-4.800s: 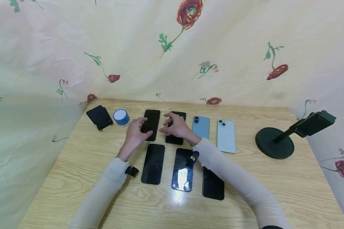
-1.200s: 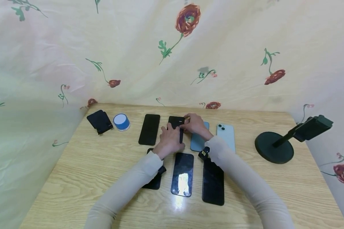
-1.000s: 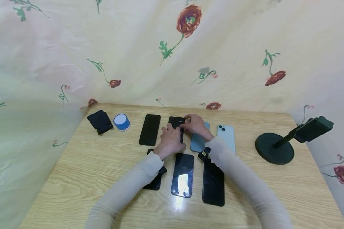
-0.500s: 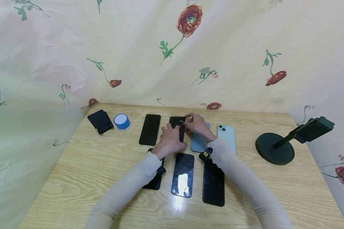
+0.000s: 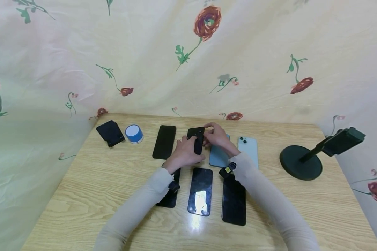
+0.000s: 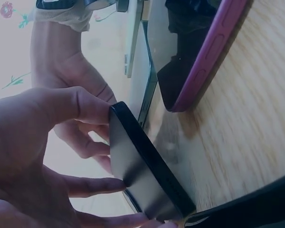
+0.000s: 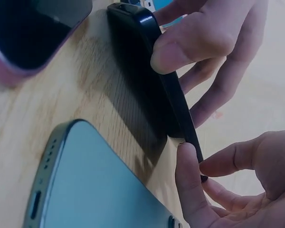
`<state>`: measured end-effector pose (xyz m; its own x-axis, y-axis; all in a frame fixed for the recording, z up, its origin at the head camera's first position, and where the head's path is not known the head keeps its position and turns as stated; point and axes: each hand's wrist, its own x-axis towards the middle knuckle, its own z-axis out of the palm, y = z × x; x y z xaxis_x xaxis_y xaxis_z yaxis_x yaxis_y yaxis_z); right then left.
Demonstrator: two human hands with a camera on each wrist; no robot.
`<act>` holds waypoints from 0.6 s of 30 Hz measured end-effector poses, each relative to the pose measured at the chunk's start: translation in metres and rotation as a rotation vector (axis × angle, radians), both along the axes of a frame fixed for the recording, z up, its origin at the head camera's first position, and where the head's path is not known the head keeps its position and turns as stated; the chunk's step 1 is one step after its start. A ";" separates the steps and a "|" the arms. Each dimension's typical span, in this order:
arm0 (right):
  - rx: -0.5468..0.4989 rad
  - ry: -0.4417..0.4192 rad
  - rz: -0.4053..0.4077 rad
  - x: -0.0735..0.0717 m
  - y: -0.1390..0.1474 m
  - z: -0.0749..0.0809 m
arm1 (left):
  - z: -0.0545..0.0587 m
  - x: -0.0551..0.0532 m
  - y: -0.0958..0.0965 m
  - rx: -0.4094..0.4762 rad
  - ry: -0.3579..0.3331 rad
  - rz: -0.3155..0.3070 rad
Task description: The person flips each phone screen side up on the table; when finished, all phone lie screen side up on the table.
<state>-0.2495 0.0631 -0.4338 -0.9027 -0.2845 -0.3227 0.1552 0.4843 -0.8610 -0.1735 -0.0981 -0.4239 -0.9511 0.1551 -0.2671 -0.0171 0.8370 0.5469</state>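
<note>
A black phone [image 5: 198,142] is tilted up off the wooden table in the back row, held by both hands. My left hand [image 5: 185,153] grips its long sides; in the left wrist view the thumb is at one corner of the phone [image 6: 149,164] and the fingertips at the opposite edge. At its far right corner, my right hand [image 5: 218,136] pinches it; in the right wrist view that hand [image 7: 247,185] has thumb and finger on either side of the thin edge. Below the right wrist lies a blue phone [image 5: 218,157], partly hidden by that hand.
Black phones lie at the left [image 5: 164,142] and under the left wrist [image 5: 168,199]. In front are a phone reflecting light [image 5: 201,184] and another black phone [image 5: 234,204]. A pale blue phone [image 5: 248,150], black stand [image 5: 301,162], blue-and-white round container [image 5: 133,134] and folded black item [image 5: 110,133] surround them.
Both hands have come together on the black phone, the left from the phone beside it. Over the last half second the phone has tipped up and shifted slightly right.
</note>
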 end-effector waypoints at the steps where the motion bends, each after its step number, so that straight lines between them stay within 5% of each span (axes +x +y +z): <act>1: -0.010 0.002 -0.001 0.000 0.000 0.000 | 0.001 0.000 -0.001 0.010 -0.002 -0.004; 18: -0.125 -0.053 0.049 0.008 -0.003 0.006 | 0.001 -0.003 -0.017 0.177 0.001 -0.026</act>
